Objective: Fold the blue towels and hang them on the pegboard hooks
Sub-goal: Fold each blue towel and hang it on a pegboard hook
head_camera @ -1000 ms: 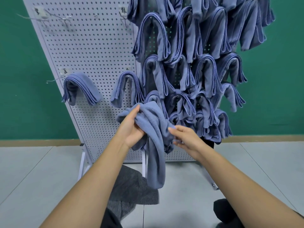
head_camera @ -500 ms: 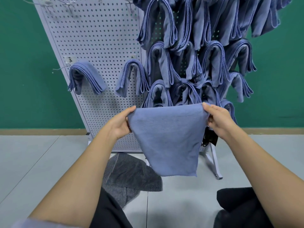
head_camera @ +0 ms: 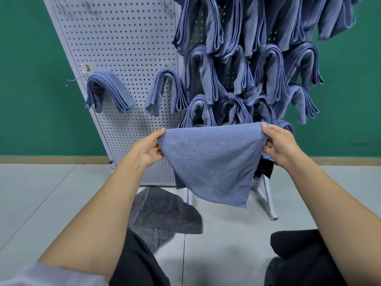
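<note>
Towel (head_camera: 212, 162), bunched before, now stretched flat before pegboard (head_camera: 123, 58). Left hand (head_camera: 148, 147) pinches 9 o'clock corner, right hand (head_camera: 277, 145) 3 o'clock corner. Top edge runs 9–3, tail hangs toward 5. Likely next: bring corners together.

Hung blue towels (head_camera: 266, 75) crowd the right half of the pegboard (head_camera: 127, 42); the held towel (head_camera: 210, 157) screens the lowest row. The left half lies open above two lone towels (head_camera: 109, 89), beside a bare hook (head_camera: 76, 79).

Pegboard (head_camera: 123, 48) top and its uppermost towels (head_camera: 268, 17) cut by frame edge. Held towel (head_camera: 210, 159) hides pegboard's lower right; black item (head_camera: 266, 171) there, possibly a bag, half hidden. Pegboard label (head_camera: 87, 68) unreadable.
</note>
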Demonstrator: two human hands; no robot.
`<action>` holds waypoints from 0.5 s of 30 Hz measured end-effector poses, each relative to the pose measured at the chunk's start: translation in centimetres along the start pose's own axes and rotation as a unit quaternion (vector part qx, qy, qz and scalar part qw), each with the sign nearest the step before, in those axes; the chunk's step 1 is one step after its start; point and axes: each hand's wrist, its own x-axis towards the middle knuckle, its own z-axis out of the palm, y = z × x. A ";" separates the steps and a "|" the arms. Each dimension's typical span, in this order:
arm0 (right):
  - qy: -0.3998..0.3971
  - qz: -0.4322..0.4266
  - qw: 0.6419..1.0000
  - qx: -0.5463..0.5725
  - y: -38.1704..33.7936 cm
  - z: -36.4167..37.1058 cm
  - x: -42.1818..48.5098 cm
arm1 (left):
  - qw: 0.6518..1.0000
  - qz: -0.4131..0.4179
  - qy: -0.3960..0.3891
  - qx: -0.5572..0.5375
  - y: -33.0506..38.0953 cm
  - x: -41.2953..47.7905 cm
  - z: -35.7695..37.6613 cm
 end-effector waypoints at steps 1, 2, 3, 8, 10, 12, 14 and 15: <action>0.001 0.000 1.000 -0.001 0.0 0.0 -0.1 | 1.000 -0.006 0.000 -0.008 0.0 0.0 0.0; 0.002 0.001 1.000 -0.002 -0.1 -0.1 -0.1 | 1.000 -0.009 -0.001 -0.018 0.0 0.1 0.1; 0.003 0.001 1.000 -0.001 -0.1 -0.2 -0.2 | 1.000 -0.007 0.001 -0.029 0.0 0.1 0.1; -0.004 -0.002 1.000 -0.001 -0.3 -0.6 -0.4 | 0.998 0.049 0.029 -0.017 -0.1 0.3 0.2; 0.007 -0.010 1.000 -0.009 -0.1 -0.8 -0.1 | 0.997 0.068 0.043 0.000 -0.1 0.5 -0.1; 0.032 -0.016 0.999 -0.029 0.1 -1.1 0.2 | 0.996 0.081 0.043 0.019 -0.1 0.4 -0.2; 0.061 -0.016 0.997 -0.048 0.4 -1.6 0.7 | 0.994 0.094 0.041 0.041 -0.2 0.3 -0.2; 0.070 -0.013 0.996 -0.052 0.4 -1.8 0.8 | 0.993 0.100 0.040 0.050 -0.3 0.3 -0.2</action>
